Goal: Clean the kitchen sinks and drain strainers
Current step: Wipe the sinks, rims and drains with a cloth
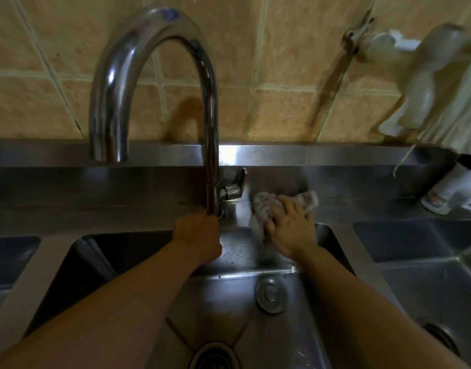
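Down in the sink (295,328) sits a strainer (271,294); the left hand (198,231) grips the tap (211,155) – the right hand (289,227) presses a cloth (263,206) that looks soft and wet, best bunched up.

Three steel sink basins show: a middle sink (290,310), a left sink (10,259) and a right sink (428,262). There are one faucet (207,123), one cloth (266,209) and one round disc (270,295). Two drain openings, middle drain (215,355) and right drain (440,335), two hands, left hand (199,235) and right hand (290,227), and one bottle (452,187) complete the count.
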`<move>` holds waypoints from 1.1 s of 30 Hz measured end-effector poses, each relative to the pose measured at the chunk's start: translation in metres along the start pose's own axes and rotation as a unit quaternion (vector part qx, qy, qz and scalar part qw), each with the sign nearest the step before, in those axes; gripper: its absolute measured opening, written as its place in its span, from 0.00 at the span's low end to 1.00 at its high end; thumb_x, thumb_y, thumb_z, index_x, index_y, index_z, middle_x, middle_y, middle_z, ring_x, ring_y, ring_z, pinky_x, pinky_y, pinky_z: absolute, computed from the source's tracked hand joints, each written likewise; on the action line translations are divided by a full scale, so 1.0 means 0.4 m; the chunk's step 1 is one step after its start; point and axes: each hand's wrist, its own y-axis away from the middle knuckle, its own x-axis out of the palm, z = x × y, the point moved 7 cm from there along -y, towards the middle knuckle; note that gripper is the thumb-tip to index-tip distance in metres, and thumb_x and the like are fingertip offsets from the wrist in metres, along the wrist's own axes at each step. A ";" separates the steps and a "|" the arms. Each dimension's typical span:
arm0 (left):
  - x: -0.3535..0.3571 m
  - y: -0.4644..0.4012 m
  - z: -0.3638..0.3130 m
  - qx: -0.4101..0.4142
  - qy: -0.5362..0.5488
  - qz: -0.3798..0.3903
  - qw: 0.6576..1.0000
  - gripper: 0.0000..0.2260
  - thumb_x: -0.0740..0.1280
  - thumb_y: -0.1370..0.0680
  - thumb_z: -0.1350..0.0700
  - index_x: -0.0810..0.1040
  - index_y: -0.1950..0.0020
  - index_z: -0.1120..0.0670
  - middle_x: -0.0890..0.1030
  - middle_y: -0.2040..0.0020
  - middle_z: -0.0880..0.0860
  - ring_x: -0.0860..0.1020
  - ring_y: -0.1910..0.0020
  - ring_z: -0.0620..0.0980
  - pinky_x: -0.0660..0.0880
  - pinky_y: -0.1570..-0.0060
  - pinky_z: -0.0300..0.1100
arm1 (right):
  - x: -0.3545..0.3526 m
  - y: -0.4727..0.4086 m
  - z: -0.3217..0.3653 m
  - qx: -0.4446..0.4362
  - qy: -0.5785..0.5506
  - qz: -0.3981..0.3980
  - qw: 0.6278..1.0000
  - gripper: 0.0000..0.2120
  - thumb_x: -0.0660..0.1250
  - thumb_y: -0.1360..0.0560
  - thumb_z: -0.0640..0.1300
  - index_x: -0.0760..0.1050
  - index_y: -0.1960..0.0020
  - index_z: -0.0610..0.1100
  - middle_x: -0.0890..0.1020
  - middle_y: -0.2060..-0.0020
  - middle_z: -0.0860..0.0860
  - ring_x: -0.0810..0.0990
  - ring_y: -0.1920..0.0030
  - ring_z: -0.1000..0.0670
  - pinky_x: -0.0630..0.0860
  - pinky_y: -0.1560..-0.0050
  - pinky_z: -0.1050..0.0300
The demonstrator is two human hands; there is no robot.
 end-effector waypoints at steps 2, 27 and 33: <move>-0.003 -0.003 -0.002 -0.006 0.001 -0.005 1.000 0.19 0.66 0.25 0.51 0.72 0.35 0.54 0.76 0.41 0.54 0.76 0.43 0.54 0.71 0.45 0.45 | -0.018 0.009 -0.097 0.047 0.022 -0.014 0.999 0.24 0.54 0.22 0.58 0.61 0.28 0.53 0.61 0.28 0.50 0.57 0.29 0.47 0.58 0.33 0.45; 0.006 -0.020 -0.021 -0.041 -0.019 0.027 0.999 0.14 0.64 0.25 0.52 0.74 0.41 0.54 0.76 0.41 0.54 0.77 0.44 0.54 0.71 0.50 0.44 | -0.044 0.020 -0.190 0.092 -0.052 0.002 0.994 0.26 0.58 0.23 0.54 0.61 0.26 0.49 0.61 0.27 0.46 0.59 0.28 0.43 0.59 0.29 0.46; 0.004 -0.021 -0.027 -0.058 -0.028 0.031 0.997 0.16 0.66 0.26 0.50 0.74 0.40 0.54 0.77 0.42 0.55 0.77 0.44 0.54 0.72 0.49 0.44 | -0.075 0.038 -0.407 0.244 -0.029 0.031 0.969 0.28 0.56 0.22 0.55 0.58 0.25 0.47 0.55 0.26 0.44 0.54 0.26 0.38 0.56 0.28 0.41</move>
